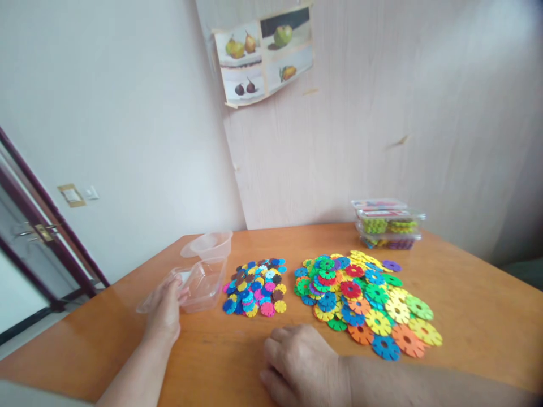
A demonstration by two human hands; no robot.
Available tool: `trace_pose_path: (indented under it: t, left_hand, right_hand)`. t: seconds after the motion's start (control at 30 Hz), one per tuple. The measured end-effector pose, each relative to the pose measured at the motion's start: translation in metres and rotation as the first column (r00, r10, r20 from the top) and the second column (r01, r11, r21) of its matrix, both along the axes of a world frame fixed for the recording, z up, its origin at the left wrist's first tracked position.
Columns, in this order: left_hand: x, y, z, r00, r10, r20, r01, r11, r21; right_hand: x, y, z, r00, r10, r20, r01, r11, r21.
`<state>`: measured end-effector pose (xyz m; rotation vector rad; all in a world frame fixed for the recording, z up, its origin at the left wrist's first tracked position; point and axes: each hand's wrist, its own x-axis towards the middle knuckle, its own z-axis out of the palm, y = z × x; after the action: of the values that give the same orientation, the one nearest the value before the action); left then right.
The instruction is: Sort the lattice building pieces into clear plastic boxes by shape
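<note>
My left hand [166, 308] grips the near edge of an empty clear plastic box [202, 282] lying tipped on the orange wooden table [479, 305]. A second clear tub [208, 244] stands just behind it. To the right of the box lies a small pile of little colourful snowflake discs [257, 286]. Further right spreads a bigger pile of large colourful discs [367, 299]. My right hand [302, 364] rests palm down on the table, in front of the two piles, holding nothing, with its fingers loosely curled.
Two stacked clear boxes with discs inside [389, 225] stand at the back right against the wooden wall panel. A fruit poster [263, 53] hangs on the wall. A dark door frame [46, 226] is at the left, beyond the table edge.
</note>
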<state>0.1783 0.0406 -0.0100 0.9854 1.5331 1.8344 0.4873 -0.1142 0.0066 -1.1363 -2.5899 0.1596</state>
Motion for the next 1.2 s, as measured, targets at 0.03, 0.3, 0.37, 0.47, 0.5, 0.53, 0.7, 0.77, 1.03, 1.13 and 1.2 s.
trace_pose_path:
  t: [0.03,0.3,0.37,0.47,0.5,0.53,0.7,0.77,1.03,1.13,1.2]
  left_hand:
    - [0.000,-0.001,0.000,1.000,0.004,-0.007,-0.004,1.000,0.015]
    - [-0.001,-0.011,-0.004,0.988,0.059,-0.141,-0.048,0.996,0.081]
    - [-0.002,-0.012,-0.005,0.984,0.068,-0.167,-0.055,0.995,0.081]
    - [-0.004,-0.010,-0.008,0.977,0.091,-0.193,-0.082,0.995,0.058]
    - [-0.005,-0.010,-0.009,0.976,0.091,-0.196,-0.081,0.995,0.055]
    - [-0.006,-0.009,-0.010,0.978,0.084,-0.191,-0.075,0.996,0.057]
    - [-0.004,-0.008,-0.010,0.995,0.031,-0.095,-0.023,0.996,0.085]
    - [-0.001,-0.010,-0.008,0.997,0.017,-0.071,-0.011,0.996,0.088]
    - [0.006,-0.016,-0.002,1.000,0.009,-0.022,-0.007,0.996,0.087]
    - [0.005,-0.016,-0.003,1.000,0.006,-0.002,-0.006,0.996,0.088]
    - [0.005,-0.015,-0.003,1.000,0.001,-0.003,-0.001,0.996,0.088]
  right_hand:
    - [0.000,0.000,0.000,1.000,0.001,0.001,-0.001,1.000,-0.003]
    - [0.003,0.000,0.000,0.998,0.017,-0.054,-0.017,1.000,0.002]
    - [0.004,0.000,-0.002,0.997,0.028,-0.072,-0.027,1.000,0.013]
    - [0.005,0.000,-0.005,0.995,0.038,-0.094,-0.036,0.999,0.016]
    - [0.005,0.001,-0.007,0.994,0.039,-0.101,-0.038,0.999,0.016]
    - [0.005,0.001,-0.008,0.993,0.041,-0.108,-0.039,0.999,0.015]
    - [0.006,0.002,-0.013,0.988,0.057,-0.146,-0.055,0.998,0.013]
    - [0.007,0.001,-0.013,0.986,0.058,-0.154,-0.058,0.998,0.007]
    - [0.008,0.002,-0.015,0.985,0.061,-0.162,-0.064,0.998,-0.013]
    - [0.008,0.002,-0.012,0.986,0.053,-0.157,-0.058,0.998,-0.029]
    - [0.007,0.001,-0.010,0.987,0.051,-0.151,-0.058,0.998,-0.038]
